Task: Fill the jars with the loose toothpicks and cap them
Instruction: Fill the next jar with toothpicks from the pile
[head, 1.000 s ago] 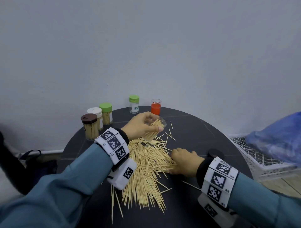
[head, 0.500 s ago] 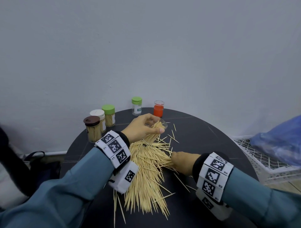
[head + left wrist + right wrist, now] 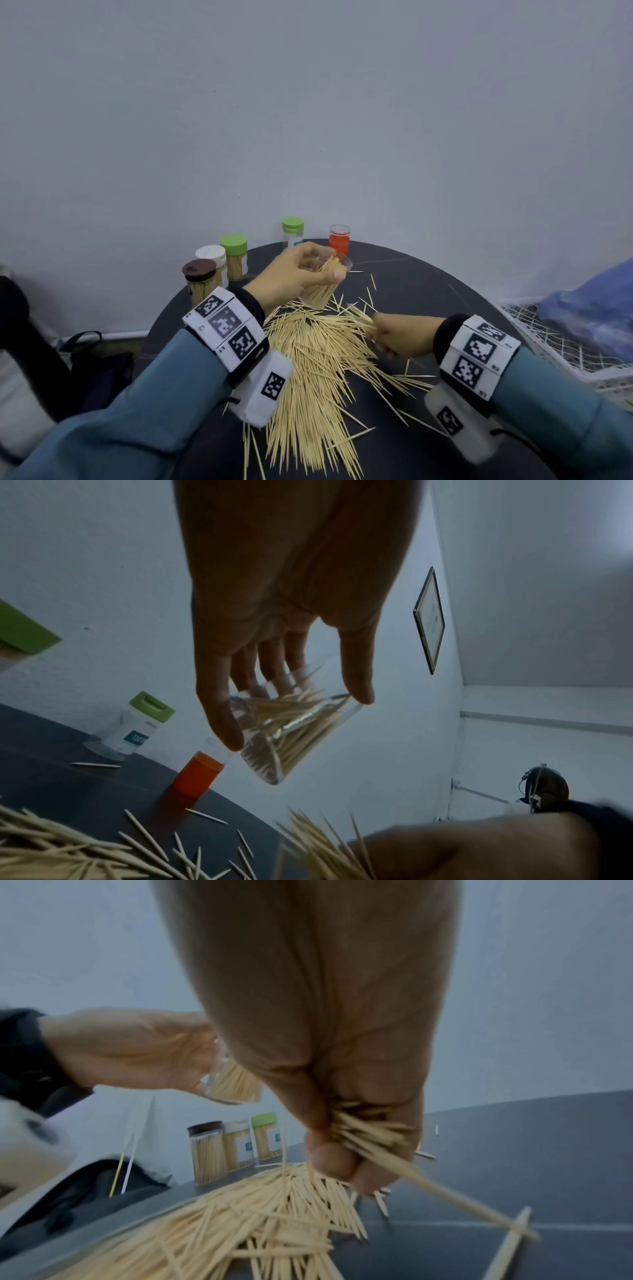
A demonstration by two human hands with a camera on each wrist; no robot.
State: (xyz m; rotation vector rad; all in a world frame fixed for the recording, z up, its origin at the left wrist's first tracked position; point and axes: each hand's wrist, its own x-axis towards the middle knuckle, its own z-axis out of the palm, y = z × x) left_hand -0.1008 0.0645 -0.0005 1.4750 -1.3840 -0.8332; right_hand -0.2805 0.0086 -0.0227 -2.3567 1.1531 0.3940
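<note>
Toothpicks (image 3: 369, 1139) are bunching in the right hand (image 3: 400, 334), whose fingers are curling tight around a handful, the points sticking out past the knuckles toward the left. That fist is hanging just above the black table (image 3: 428, 287), at the right edge of the loose pile (image 3: 308, 370), with a few strays lying under and beside it.

Just beyond and to the left of it, the left hand (image 3: 291, 274) is holding a clear jar (image 3: 323, 284) off the table, thumb on one side and fingers wrapping the other. The jar is tilting, its open mouth facing up and toward the right hand, and it is standing partly full of toothpicks. No cap is sitting on it.

The pile is spreading from between the two hands back toward the person, passing under the left wrist.

Past the left hand, an orange jar (image 3: 339, 238) is standing uncapped, with a green-capped jar (image 3: 293, 233) just beside it on the left; the latter's contents are hard to make out. Farther left of that hand, three full jars are standing close together: a brown-capped jar (image 3: 200, 282) nearest, a white-capped jar (image 3: 212, 258) behind it, and a second green-capped one (image 3: 234, 255) beside that.

Well to the right of the right hand, off the table, a blue bag (image 3: 592, 318) is lying on a white wire rack (image 3: 548, 342).
</note>
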